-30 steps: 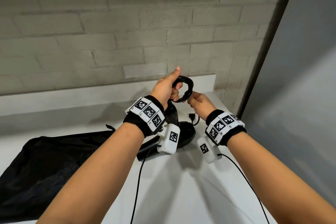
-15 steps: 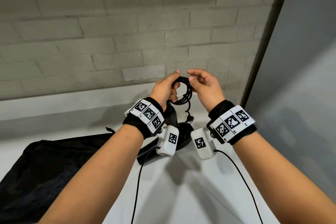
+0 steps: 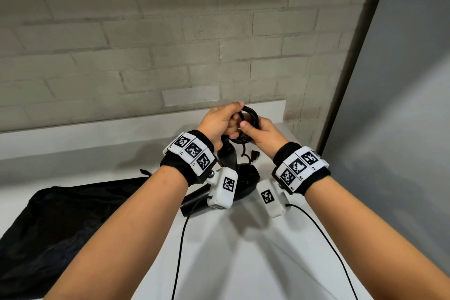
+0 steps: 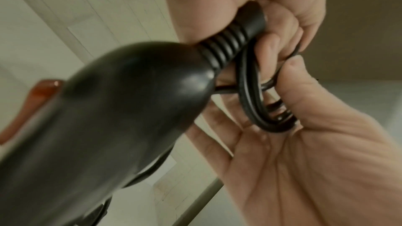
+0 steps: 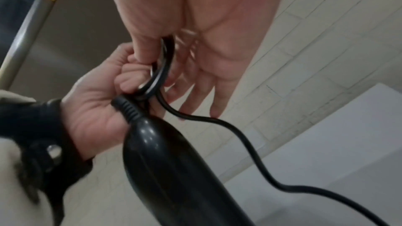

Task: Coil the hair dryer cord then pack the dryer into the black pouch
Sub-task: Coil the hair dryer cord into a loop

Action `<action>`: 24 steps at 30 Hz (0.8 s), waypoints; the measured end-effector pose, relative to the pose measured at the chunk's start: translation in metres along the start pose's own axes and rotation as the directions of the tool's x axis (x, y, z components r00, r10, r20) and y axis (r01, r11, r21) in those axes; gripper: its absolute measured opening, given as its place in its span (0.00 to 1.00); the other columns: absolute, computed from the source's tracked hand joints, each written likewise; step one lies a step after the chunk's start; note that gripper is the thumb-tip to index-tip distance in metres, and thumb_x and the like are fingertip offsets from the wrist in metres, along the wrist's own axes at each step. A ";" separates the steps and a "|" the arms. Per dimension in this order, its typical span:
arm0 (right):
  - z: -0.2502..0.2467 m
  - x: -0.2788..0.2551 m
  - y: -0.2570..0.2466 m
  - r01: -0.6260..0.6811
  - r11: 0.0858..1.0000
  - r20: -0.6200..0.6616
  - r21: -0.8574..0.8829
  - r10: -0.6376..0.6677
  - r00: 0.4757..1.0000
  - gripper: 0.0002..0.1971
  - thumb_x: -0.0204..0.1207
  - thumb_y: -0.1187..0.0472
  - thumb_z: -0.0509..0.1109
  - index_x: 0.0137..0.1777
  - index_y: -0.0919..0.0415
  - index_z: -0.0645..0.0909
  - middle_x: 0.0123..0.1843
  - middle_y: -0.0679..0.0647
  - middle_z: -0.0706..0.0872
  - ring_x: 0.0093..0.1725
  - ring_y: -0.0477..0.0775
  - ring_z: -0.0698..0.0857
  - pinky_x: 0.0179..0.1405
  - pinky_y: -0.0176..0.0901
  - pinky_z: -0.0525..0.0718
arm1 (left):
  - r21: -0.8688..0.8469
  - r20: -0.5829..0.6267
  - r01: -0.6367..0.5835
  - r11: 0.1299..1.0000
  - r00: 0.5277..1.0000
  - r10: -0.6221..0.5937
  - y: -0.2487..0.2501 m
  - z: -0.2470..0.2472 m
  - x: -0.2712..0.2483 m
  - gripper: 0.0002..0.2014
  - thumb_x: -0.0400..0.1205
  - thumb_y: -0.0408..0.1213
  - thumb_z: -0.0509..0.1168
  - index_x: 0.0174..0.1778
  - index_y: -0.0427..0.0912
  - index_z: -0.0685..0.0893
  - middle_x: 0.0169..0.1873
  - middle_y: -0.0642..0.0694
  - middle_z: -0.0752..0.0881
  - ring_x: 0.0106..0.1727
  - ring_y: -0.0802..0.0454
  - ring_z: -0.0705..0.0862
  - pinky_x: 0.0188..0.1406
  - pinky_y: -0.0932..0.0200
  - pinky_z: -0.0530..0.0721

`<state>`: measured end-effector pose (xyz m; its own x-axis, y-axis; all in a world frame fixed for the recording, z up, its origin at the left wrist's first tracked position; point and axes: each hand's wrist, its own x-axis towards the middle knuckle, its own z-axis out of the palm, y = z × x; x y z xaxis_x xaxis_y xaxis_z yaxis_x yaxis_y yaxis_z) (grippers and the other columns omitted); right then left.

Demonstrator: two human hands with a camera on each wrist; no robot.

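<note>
My left hand point(image 3: 220, 122) grips the coiled black cord point(image 3: 252, 115) above the white table, fingers curled through the loops point(image 4: 256, 102). The ribbed cord end of the dryer handle point(image 4: 234, 40) lies against that palm. My right hand point(image 3: 264, 133) pinches the coil's near side, thumb on top, fingers behind point(image 5: 195, 54). The black hair dryer point(image 3: 243, 178) hangs below the hands, its body at the table. A short loose tail point(image 5: 239, 137) ends in the plug point(image 3: 254, 154). The black pouch point(image 3: 60, 214) lies flat at the left.
The white table point(image 3: 243, 263) meets a brick wall with a low white ledge point(image 3: 97, 139) behind. A grey panel point(image 3: 401, 129) closes the right side. Thin black cables point(image 3: 180, 251) run from the wrist cameras over the table.
My right hand has come down from the top of the coil to its near right side. The loose tail has shortened, with the plug hanging just under the hands.
</note>
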<state>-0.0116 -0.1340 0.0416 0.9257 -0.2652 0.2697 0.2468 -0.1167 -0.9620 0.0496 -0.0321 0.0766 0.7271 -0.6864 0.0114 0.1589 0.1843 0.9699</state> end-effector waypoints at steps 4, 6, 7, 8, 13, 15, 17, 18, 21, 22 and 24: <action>0.003 -0.004 0.012 -0.124 0.992 0.070 0.006 0.124 0.990 0.16 0.83 0.65 0.51 0.38 0.58 0.79 0.27 0.40 0.89 0.34 0.34 0.87 0.43 0.28 0.83 | -0.015 0.041 -0.035 0.999 0.999 0.035 -0.002 -0.002 -0.001 0.22 0.82 0.24 0.57 0.20 0.41 0.74 0.07 0.56 0.62 0.07 0.63 0.57 0.10 0.72 0.59; 0.003 -0.004 0.018 -0.154 0.987 0.078 -0.035 0.157 0.985 0.17 0.81 0.57 0.56 0.36 0.52 0.84 0.27 0.39 0.88 0.33 0.39 0.83 0.41 0.33 0.77 | -0.013 0.057 -0.043 0.999 0.997 0.044 -0.002 -0.004 -0.002 0.18 0.81 0.22 0.56 0.25 0.40 0.73 0.07 0.57 0.63 0.07 0.63 0.57 0.10 0.72 0.60; 0.003 -0.005 0.018 -0.155 0.985 0.075 -0.074 0.160 0.984 0.16 0.76 0.52 0.59 0.35 0.50 0.87 0.26 0.40 0.87 0.33 0.43 0.79 0.38 0.35 0.71 | -0.018 0.055 -0.043 0.999 0.998 0.044 -0.001 -0.005 -0.002 0.18 0.81 0.22 0.55 0.25 0.40 0.73 0.07 0.57 0.63 0.07 0.63 0.57 0.10 0.72 0.60; 0.002 -0.006 0.017 -0.146 0.985 0.085 -0.091 0.154 0.984 0.15 0.69 0.48 0.61 0.38 0.51 0.88 0.26 0.42 0.85 0.33 0.46 0.74 0.35 0.38 0.66 | -0.033 0.048 -0.040 0.999 0.998 0.041 -0.001 -0.007 -0.002 0.20 0.81 0.22 0.55 0.23 0.42 0.73 0.07 0.57 0.63 0.08 0.63 0.57 0.10 0.73 0.61; -0.010 -0.004 0.009 -0.138 0.989 0.077 -0.057 0.142 0.987 0.33 0.57 0.50 0.58 0.52 0.81 0.76 0.37 0.68 0.81 0.35 0.63 0.73 0.41 0.48 0.70 | -0.095 0.003 -0.018 0.995 1.000 0.018 0.001 -0.011 -0.001 0.20 0.83 0.30 0.57 0.24 0.44 0.64 0.08 0.58 0.61 0.08 0.63 0.56 0.12 0.70 0.60; -0.014 -0.003 0.007 -0.165 0.980 0.054 -0.108 0.172 0.984 0.25 0.65 0.54 0.52 0.47 0.78 0.77 0.28 0.60 0.80 0.31 0.57 0.74 0.41 0.44 0.72 | -0.089 0.014 0.004 0.996 1.000 -0.002 0.002 -0.010 -0.001 0.20 0.84 0.40 0.57 0.25 0.42 0.65 0.08 0.57 0.61 0.08 0.63 0.56 0.13 0.70 0.60; -0.016 0.001 0.008 -0.151 0.977 0.048 -0.149 0.159 0.986 0.16 0.76 0.58 0.56 0.38 0.69 0.78 0.17 0.42 0.77 0.24 0.38 0.75 0.32 0.26 0.72 | -0.039 0.019 0.025 0.999 1.000 -0.024 0.003 -0.009 -0.002 0.23 0.84 0.49 0.53 0.25 0.42 0.66 0.08 0.57 0.61 0.09 0.62 0.56 0.13 0.69 0.61; -0.016 0.004 0.006 -0.154 0.976 0.034 -0.156 0.161 0.986 0.13 0.80 0.63 0.57 0.36 0.63 0.78 0.16 0.39 0.79 0.22 0.34 0.77 0.29 0.21 0.73 | -0.008 0.016 0.032 0.999 0.999 -0.032 0.003 -0.009 -0.002 0.24 0.84 0.52 0.52 0.25 0.42 0.66 0.08 0.57 0.60 0.09 0.62 0.56 0.14 0.69 0.61; -0.018 0.017 -0.005 -0.105 0.953 -0.051 -0.284 0.094 0.994 0.18 0.79 0.68 0.57 0.30 0.58 0.79 0.20 0.45 0.78 0.24 0.39 0.72 0.30 0.30 0.69 | 0.055 0.005 0.046 0.997 0.999 -0.046 0.006 -0.009 -0.001 0.25 0.83 0.56 0.51 0.24 0.42 0.66 0.09 0.57 0.60 0.10 0.61 0.55 0.14 0.69 0.61; -0.018 0.021 -0.011 -0.100 0.938 -0.085 -0.332 0.076 0.993 0.17 0.79 0.66 0.59 0.28 0.61 0.79 0.23 0.52 0.76 0.28 0.45 0.71 0.33 0.36 0.68 | 0.074 0.008 0.050 0.996 0.999 -0.050 0.008 -0.008 -0.001 0.26 0.83 0.56 0.50 0.24 0.42 0.66 0.09 0.57 0.60 0.10 0.61 0.55 0.14 0.69 0.61; -0.019 0.028 -0.025 -0.083 0.922 -0.133 -0.378 0.035 0.991 0.17 0.78 0.62 0.62 0.28 0.67 0.78 0.24 0.53 0.76 0.29 0.45 0.73 0.36 0.37 0.69 | 0.137 0.029 0.047 0.990 0.998 -0.052 0.009 -0.005 -0.004 0.26 0.83 0.57 0.50 0.24 0.43 0.66 0.08 0.56 0.60 0.10 0.61 0.55 0.14 0.68 0.61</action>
<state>0.0026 -0.1567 0.0737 0.8875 -0.3938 0.2393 0.0425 -0.4472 -0.8934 0.0520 -0.0239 0.0843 0.6980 -0.7154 -0.0315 0.1002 0.0540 0.9935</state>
